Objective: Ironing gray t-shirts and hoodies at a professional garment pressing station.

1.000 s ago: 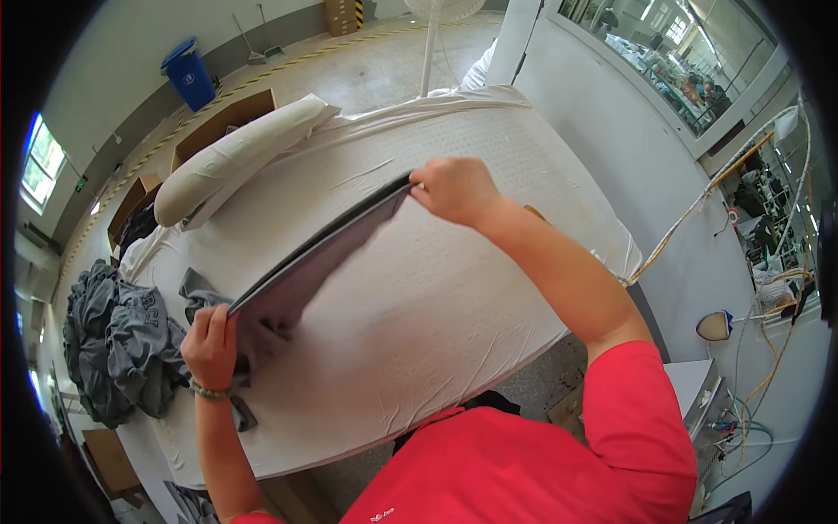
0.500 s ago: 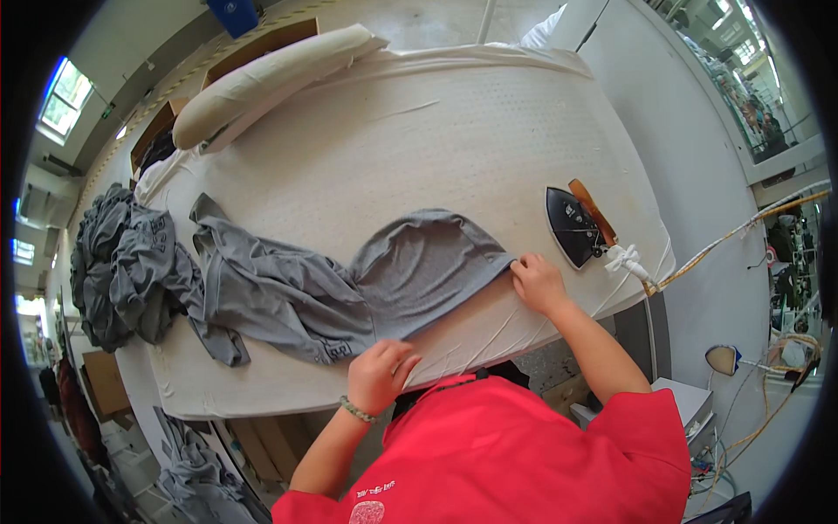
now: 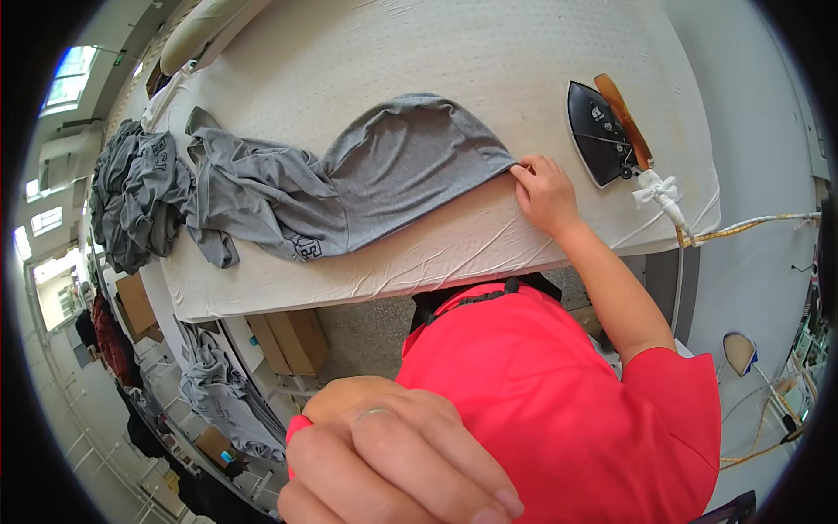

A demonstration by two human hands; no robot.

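A grey jersey garment (image 3: 410,166) with dark printed lettering lies across the pale padded ironing table. Its right part is spread in a rounded bulge, its left part rumpled. My right hand (image 3: 543,192) is closed on the right corner of the garment, pinching its edge between thumb and fingers. My left hand (image 3: 393,454) is raised very close to the view, over my red shirt, away from the cloth. Its fingers are curled together, with a ring on one of them; its palm is hidden and nothing shows in it.
An iron (image 3: 602,131) with a wooden handle rests right of my right hand, its cord (image 3: 751,229) running off right. More grey garments (image 3: 140,196) are heaped on the table's left end. A padded roll (image 3: 205,31) stands at the far left. Cardboard boxes (image 3: 292,341) sit beneath.
My left hand has left the garment's near edge and come up close to the view. My right hand keeps its pinch on the corner. The whole view has shifted, with the table higher in it.
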